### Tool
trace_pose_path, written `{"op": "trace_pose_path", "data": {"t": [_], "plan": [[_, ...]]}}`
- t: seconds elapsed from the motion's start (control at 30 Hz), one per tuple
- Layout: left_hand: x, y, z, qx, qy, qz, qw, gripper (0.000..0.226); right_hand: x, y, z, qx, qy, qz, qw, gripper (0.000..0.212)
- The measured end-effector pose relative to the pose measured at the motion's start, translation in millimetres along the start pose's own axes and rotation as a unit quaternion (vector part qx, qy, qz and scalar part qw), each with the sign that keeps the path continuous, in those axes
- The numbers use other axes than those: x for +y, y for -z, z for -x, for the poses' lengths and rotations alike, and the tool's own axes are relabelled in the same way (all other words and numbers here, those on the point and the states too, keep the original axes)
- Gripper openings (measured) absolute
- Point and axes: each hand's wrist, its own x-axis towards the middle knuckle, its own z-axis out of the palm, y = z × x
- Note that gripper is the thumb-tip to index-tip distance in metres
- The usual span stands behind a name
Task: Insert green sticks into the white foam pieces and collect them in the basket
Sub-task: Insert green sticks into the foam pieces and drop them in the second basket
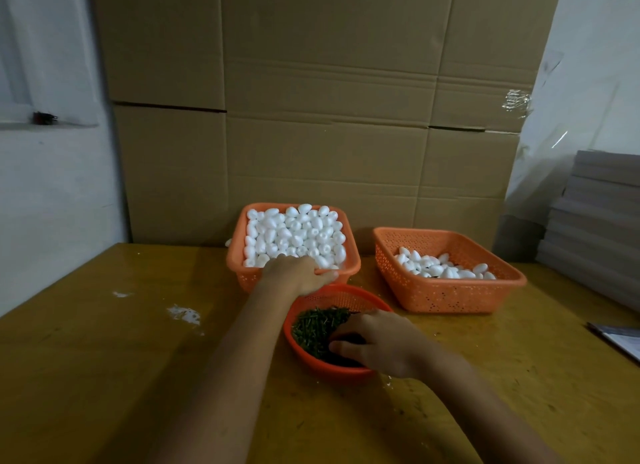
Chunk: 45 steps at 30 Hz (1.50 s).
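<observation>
- The right hand [375,342] is lowered into the round orange basket [322,368], its fingers curled down among the green sticks [317,325]. I cannot tell whether it pinches one.
- The left hand [298,273], just behind the round basket, lies over the near rim of the full rectangular basket [242,276], on top of the white foam pieces [294,231]. Its grip is hidden.
- Behind and to the right of the round basket is a second rectangular basket [446,294], which holds a few foam pieces.
- All three baskets stand on the yellow tabletop [104,342].

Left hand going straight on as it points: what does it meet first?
Most likely the white foam pieces heaped in the full orange basket; the left hand lies at its near rim, pointing into the pile. It may be touching them; depth is unclear.
</observation>
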Motion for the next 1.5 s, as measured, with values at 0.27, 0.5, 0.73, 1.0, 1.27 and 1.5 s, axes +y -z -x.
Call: {"op": "trace_pose_path", "data": {"t": [0.27, 0.5, 0.73, 1.0, 1.27, 1.5], "plan": [[0, 0, -7, 0.016, -0.016, -0.008, 1.000, 0.072, 0, 0, 1, -0.004, -0.004, -0.006, 1.000, 0.040], [-14, 1, -13, 0.142, -0.023, 0.178, 0.973, 0.048, 1, -2, 0, 0.000, -0.005, -0.004, 1.000, 0.041], [-19, -2, -3, 0.289, -0.083, 0.529, 0.794, 0.026, 4, -3, 0, 0.006, 0.003, -0.003, 1.000, 0.034], [10, -11, 35, 0.105, -0.076, 0.720, 0.682, 0.024, 3, -3, 0, 0.006, 0.004, 0.001, 1.000, 0.034], [5, -27, 54, 0.078, -0.128, 0.729, 0.668, 0.022, 5, -4, -2, 0.013, 0.003, -0.007, 1.000, 0.032], [-2, -28, 57, 0.058, -0.154, 0.748, 0.644, 0.022, 5, -7, -1, 0.026, -0.005, -0.011, 1.000, 0.032]]}}
